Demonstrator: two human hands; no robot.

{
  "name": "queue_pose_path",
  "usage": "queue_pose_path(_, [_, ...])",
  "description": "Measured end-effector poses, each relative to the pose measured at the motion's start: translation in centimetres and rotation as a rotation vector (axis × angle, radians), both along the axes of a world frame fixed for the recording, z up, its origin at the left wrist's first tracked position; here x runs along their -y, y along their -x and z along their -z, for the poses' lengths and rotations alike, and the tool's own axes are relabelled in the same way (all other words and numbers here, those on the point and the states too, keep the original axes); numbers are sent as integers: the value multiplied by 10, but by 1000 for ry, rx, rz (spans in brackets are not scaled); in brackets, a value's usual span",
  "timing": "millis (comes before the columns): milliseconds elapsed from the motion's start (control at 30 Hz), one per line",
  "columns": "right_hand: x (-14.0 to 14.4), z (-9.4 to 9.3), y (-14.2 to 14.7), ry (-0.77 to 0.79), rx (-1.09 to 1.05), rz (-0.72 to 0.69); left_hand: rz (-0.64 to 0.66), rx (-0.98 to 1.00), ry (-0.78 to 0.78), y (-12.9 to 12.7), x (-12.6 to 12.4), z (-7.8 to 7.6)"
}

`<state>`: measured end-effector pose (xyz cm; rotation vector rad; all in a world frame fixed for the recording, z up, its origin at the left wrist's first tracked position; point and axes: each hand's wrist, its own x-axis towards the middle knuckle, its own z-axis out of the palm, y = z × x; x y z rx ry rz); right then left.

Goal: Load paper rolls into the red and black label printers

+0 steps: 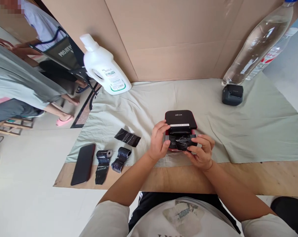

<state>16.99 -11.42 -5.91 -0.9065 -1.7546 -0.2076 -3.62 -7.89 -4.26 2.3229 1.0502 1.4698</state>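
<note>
Both hands meet at the printer [180, 122] mid-cloth [250, 131]: the left hand [158, 141] grips its left side, while the right hand [202, 152] pinches the dark roll [183, 142] lying crosswise in its open bay.

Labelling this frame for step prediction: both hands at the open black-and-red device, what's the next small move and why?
Probably press the crinkled black roll down into the open bay of the small printer. The right hand pinches the roll at the bay's mouth, where it looks only partly seated, and the left hand braces the printer's left side. The lid stands open behind.
</note>
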Motion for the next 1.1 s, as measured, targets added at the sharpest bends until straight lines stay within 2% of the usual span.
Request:
queue_pose_path(133, [-9,3,3,108,-7,10,-76,-58,-63,-4,9,20])
queue_pose_path(267, [-16,6,4,162,15,-19,-130,-48,-114,-8,7,32])
queue_pose_path(533, [-15,9,-3,198,102,93,-162,-29,-131,-9,6,38])
queue_pose_path(800, [-17,15,2,174,23,56,-132,56,-109,-11,5,41])
queue_pose_path(1000, [-18,21,-1,235,-52,-47,-94,126,-17,-11,2,46])
queue_pose_path(1100, [-20,27,-1,379,-167,-86,-50,273,191,-10,2,53])
